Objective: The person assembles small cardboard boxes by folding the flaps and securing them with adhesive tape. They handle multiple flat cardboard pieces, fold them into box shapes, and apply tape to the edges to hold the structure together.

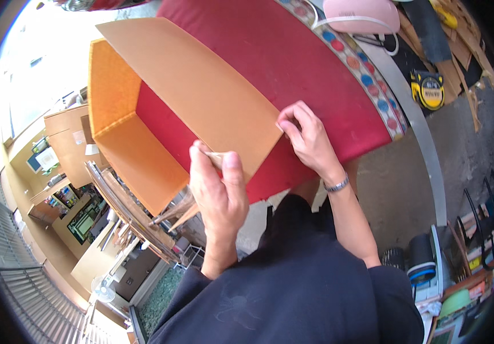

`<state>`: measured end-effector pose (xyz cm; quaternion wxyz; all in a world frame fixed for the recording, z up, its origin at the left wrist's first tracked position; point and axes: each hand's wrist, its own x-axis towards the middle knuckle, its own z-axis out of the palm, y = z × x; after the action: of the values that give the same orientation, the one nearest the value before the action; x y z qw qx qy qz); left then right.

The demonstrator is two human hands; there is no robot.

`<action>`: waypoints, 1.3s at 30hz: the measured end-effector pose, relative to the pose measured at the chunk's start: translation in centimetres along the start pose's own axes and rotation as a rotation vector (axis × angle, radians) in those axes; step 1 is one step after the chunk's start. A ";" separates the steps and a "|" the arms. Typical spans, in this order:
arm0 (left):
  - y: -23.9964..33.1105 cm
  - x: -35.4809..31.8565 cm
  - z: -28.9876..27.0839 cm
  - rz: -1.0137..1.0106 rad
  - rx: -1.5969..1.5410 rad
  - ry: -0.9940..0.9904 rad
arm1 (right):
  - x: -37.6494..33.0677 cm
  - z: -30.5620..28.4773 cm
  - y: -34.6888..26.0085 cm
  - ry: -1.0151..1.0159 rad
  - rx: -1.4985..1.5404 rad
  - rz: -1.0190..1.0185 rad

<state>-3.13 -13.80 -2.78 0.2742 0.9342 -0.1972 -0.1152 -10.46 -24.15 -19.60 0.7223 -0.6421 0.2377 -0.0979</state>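
A long tan board lies slanted over a red padded surface. Orange panels, joined at an angle, stand beside its left side, with red showing in the gap between. My left hand is closed at the board's near left edge, and a small pale piece shows between thumb and fingers; its kind is unclear. At the near right corner my right hand has thumb and fingertips pressed together. Whether it grips the board's edge or something small there is too fine to make out.
A patterned trim edges the red surface. To the right are a yellow and black tape measure, a pink cap and a long grey strip. Wooden strips are stacked at the left, near a white fan.
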 end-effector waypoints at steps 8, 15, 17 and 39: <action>-0.2 0.2 -0.2 -0.005 -0.012 -0.010 | -0.2 -0.4 0.3 -0.068 0.175 0.152; -0.2 0.2 0.2 0.012 -0.039 -0.006 | 1.3 -1.3 -0.5 -0.170 0.214 0.256; 0.1 0.2 0.2 -0.002 -0.052 0.003 | 1.4 -0.9 0.2 -0.170 0.088 0.125; 0.0 0.2 0.2 -0.032 -0.102 0.004 | -2.4 -4.3 -0.4 -0.035 0.127 -0.011</action>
<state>-3.03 -13.96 -2.94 0.3197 0.9223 -0.1754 -0.1277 -14.49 -26.95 -19.00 0.7650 -0.5978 0.2151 -0.1056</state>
